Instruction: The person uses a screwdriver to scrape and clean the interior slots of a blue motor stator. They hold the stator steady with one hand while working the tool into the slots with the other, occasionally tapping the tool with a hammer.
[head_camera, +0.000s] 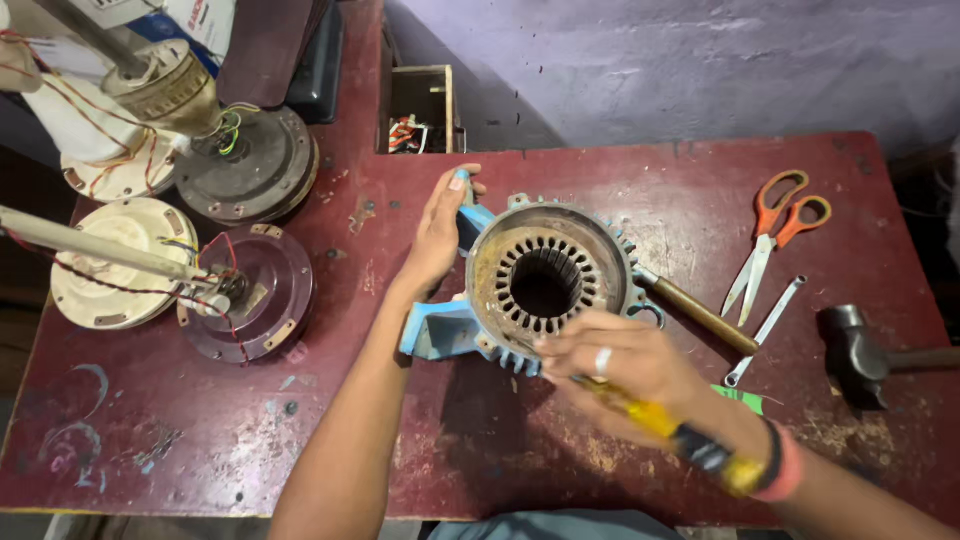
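A blue finned motor housing (445, 328) with a rusty slotted stator core (545, 280) lies open end up in the middle of the dark red table (300, 440). My left hand (438, 232) presses flat against the housing's left side, fingers up. At the housing's near rim, my right hand (620, 365) grips a tool with a yellow and black handle (690, 440). The tool's tip is hidden under the fingers. The right hand is slightly blurred.
A wooden-handled tool (700, 315) lies just right of the housing. Orange-handled scissors (770, 235), a thin metal strip (768, 325) and a hammer (860, 355) lie further right. Several ceiling fan motors (245, 165) with loose wires crowd the left side. A small wooden box (420, 110) stands at the back.
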